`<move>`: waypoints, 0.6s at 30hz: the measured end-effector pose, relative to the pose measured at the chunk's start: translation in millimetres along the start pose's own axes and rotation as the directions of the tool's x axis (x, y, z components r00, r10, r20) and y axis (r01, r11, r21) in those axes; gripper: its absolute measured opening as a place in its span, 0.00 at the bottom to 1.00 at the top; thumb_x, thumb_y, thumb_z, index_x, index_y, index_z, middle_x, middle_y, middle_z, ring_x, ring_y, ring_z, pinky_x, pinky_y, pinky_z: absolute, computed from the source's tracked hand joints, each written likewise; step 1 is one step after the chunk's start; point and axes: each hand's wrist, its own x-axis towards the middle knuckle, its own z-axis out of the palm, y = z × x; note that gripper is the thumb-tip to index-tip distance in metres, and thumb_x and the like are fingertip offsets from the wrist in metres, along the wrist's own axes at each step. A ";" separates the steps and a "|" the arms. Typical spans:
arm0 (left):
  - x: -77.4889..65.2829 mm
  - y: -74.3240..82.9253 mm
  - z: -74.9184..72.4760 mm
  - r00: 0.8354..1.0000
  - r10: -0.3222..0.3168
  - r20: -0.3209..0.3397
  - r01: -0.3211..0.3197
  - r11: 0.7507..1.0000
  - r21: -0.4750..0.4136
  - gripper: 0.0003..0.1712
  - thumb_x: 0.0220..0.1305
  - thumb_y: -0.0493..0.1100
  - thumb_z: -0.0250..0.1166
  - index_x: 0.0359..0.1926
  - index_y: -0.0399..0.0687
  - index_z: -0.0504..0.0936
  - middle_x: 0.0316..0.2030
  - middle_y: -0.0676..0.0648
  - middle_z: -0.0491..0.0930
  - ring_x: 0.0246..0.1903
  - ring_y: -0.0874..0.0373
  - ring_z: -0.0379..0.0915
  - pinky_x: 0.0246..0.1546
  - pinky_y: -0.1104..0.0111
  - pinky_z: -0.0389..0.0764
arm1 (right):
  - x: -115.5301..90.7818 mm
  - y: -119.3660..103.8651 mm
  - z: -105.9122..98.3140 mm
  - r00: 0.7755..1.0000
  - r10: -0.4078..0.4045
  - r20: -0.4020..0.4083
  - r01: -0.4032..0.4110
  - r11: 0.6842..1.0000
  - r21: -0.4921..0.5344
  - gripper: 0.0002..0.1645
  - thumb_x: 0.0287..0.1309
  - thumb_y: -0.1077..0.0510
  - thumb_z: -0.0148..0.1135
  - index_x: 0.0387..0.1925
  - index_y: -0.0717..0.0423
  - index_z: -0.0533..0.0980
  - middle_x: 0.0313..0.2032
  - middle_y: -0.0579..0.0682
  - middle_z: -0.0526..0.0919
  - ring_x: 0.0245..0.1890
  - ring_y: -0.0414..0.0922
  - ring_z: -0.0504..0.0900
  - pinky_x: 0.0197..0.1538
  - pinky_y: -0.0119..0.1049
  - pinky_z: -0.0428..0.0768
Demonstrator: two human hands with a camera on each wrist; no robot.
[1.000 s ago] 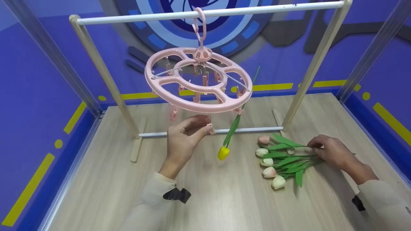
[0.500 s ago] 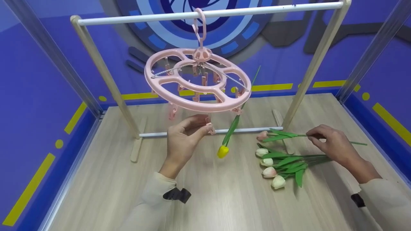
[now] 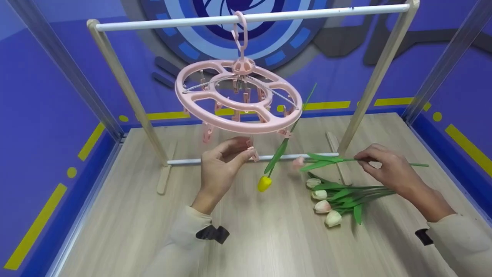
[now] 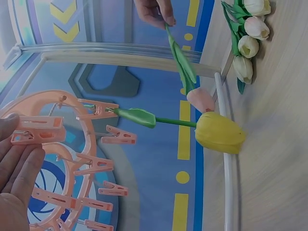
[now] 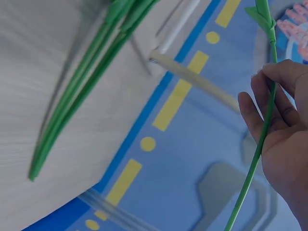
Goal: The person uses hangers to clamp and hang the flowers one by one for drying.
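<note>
My left hand [image 3: 221, 165] pinches a pink clothespin [image 4: 38, 130] that hangs from the front of the round pink hanger [image 3: 230, 126]. In the right hand [image 3: 390, 169] is the green stem of a pink tulip [image 3: 298, 163], pinched between thumb and fingers, its bloom pointing left. The right wrist view shows the stem [image 5: 263, 130] running across the palm. A yellow tulip [image 3: 264, 184] dangles bloom-down from a clip [image 4: 98, 109] on the hanger's right side. Several pale tulips [image 3: 333, 218] lie on the table below the right hand.
The hanger hooks over the white top bar [image 3: 173, 23] of a rack with wooden posts [image 3: 374, 80]. A lower white bar [image 3: 184, 161] runs close to the wooden table [image 3: 246, 238]. Other clips [image 3: 208, 132] hang round the ring. Blue patterned walls [image 3: 57, 100] enclose the table.
My right hand has lifted the pink tulip away from the other tulips and carried it up and to the left. The left hand keeps its pinch on the clothespin. The yellow tulip sways slightly.
</note>
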 end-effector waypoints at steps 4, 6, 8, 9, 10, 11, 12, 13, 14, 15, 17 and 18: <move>0.1 0.6 0.0 1.000 -0.001 -0.001 0.001 1.000 0.000 0.17 0.63 0.34 0.78 0.53 0.37 0.89 0.47 0.49 0.90 0.47 0.57 0.88 0.51 0.62 0.88 | 8.3 -11.3 -2.1 0.997 -0.074 0.012 0.074 0.997 0.028 0.27 0.43 0.83 0.77 0.41 0.55 0.87 0.38 0.46 0.86 0.36 0.44 0.87 0.48 0.14 0.77; 0.2 1.0 0.2 1.000 0.002 -0.002 -0.002 1.000 -0.004 0.17 0.63 0.34 0.78 0.53 0.37 0.89 0.47 0.49 0.90 0.46 0.56 0.88 0.51 0.61 0.88 | 12.2 -16.5 -2.2 0.994 -0.104 0.016 0.104 0.994 0.029 0.28 0.41 0.84 0.77 0.41 0.55 0.87 0.39 0.46 0.86 0.36 0.45 0.88 0.48 0.14 0.77; 0.3 1.1 0.4 1.000 0.008 -0.002 -0.008 1.000 -0.010 0.17 0.63 0.34 0.78 0.53 0.37 0.89 0.47 0.49 0.90 0.46 0.56 0.88 0.51 0.61 0.88 | 15.1 -21.2 -1.8 0.992 -0.125 0.013 0.125 0.992 0.033 0.28 0.40 0.84 0.78 0.41 0.56 0.87 0.39 0.47 0.86 0.36 0.44 0.88 0.48 0.14 0.78; 0.2 1.1 0.5 1.000 0.010 -0.002 -0.010 1.000 -0.013 0.17 0.63 0.34 0.78 0.53 0.37 0.89 0.47 0.48 0.90 0.46 0.56 0.88 0.52 0.61 0.88 | 16.2 -23.1 -1.4 0.991 -0.136 0.010 0.136 0.990 0.033 0.28 0.39 0.84 0.78 0.41 0.56 0.87 0.39 0.47 0.86 0.36 0.44 0.88 0.47 0.14 0.78; 0.1 1.2 0.5 1.000 0.012 -0.003 -0.012 1.000 -0.016 0.17 0.63 0.34 0.78 0.53 0.37 0.89 0.47 0.48 0.90 0.46 0.56 0.88 0.52 0.61 0.88 | 17.3 -25.0 -0.9 0.989 -0.146 0.005 0.145 0.989 0.035 0.28 0.40 0.83 0.79 0.41 0.57 0.87 0.38 0.47 0.86 0.35 0.44 0.88 0.47 0.15 0.78; -0.1 1.0 0.6 1.000 0.014 -0.004 -0.014 1.000 -0.019 0.17 0.63 0.34 0.78 0.53 0.37 0.89 0.47 0.48 0.90 0.46 0.55 0.88 0.52 0.61 0.88 | 18.1 -26.9 -0.6 0.988 -0.152 0.003 0.152 0.988 0.033 0.27 0.40 0.83 0.79 0.41 0.57 0.87 0.38 0.47 0.86 0.35 0.44 0.88 0.47 0.15 0.79; -0.2 1.0 0.6 1.000 0.014 -0.004 -0.014 1.000 -0.023 0.17 0.63 0.34 0.78 0.53 0.37 0.89 0.47 0.48 0.90 0.46 0.55 0.88 0.52 0.61 0.88 | 18.8 -28.8 -0.5 0.987 -0.160 0.001 0.160 0.986 0.036 0.27 0.40 0.83 0.79 0.41 0.57 0.86 0.38 0.47 0.86 0.35 0.43 0.88 0.46 0.16 0.80; -0.4 1.1 0.8 1.000 0.013 -0.005 -0.014 1.000 -0.023 0.18 0.63 0.34 0.78 0.53 0.37 0.89 0.47 0.48 0.90 0.46 0.55 0.88 0.52 0.61 0.88 | 19.6 -30.3 -0.2 0.985 -0.170 -0.002 0.170 0.985 0.039 0.27 0.40 0.82 0.79 0.41 0.57 0.86 0.38 0.47 0.86 0.35 0.43 0.88 0.46 0.16 0.80; -0.6 1.2 1.0 1.000 0.011 -0.005 -0.012 1.000 -0.022 0.18 0.63 0.34 0.78 0.53 0.37 0.88 0.47 0.48 0.90 0.47 0.56 0.88 0.52 0.61 0.88 | 20.3 -31.9 -0.1 0.984 -0.178 -0.003 0.178 0.983 0.042 0.28 0.39 0.83 0.80 0.41 0.57 0.86 0.38 0.47 0.86 0.35 0.43 0.87 0.46 0.16 0.80; -0.7 1.3 1.3 1.000 0.009 -0.005 -0.009 1.000 -0.020 0.18 0.63 0.35 0.78 0.53 0.37 0.88 0.47 0.48 0.90 0.47 0.56 0.88 0.53 0.61 0.88 | 21.0 -33.5 0.1 0.983 -0.184 -0.002 0.184 0.982 0.042 0.28 0.39 0.82 0.80 0.41 0.57 0.85 0.38 0.47 0.86 0.35 0.43 0.87 0.46 0.17 0.80; -0.8 1.3 1.8 1.000 0.003 -0.006 -0.003 1.000 -0.017 0.18 0.63 0.35 0.78 0.54 0.37 0.88 0.48 0.49 0.90 0.47 0.57 0.88 0.53 0.62 0.87 | 22.4 -36.8 0.1 0.982 -0.191 0.008 0.190 0.981 0.048 0.29 0.38 0.83 0.80 0.40 0.57 0.85 0.38 0.46 0.86 0.35 0.42 0.87 0.46 0.16 0.80; -0.9 1.3 2.0 1.000 0.001 -0.006 -0.001 1.000 -0.017 0.18 0.64 0.35 0.78 0.54 0.38 0.88 0.48 0.49 0.90 0.47 0.57 0.88 0.53 0.62 0.87 | 22.9 -38.4 0.2 0.982 -0.191 0.017 0.190 0.980 0.053 0.28 0.38 0.83 0.80 0.40 0.57 0.85 0.38 0.46 0.86 0.35 0.42 0.87 0.46 0.16 0.80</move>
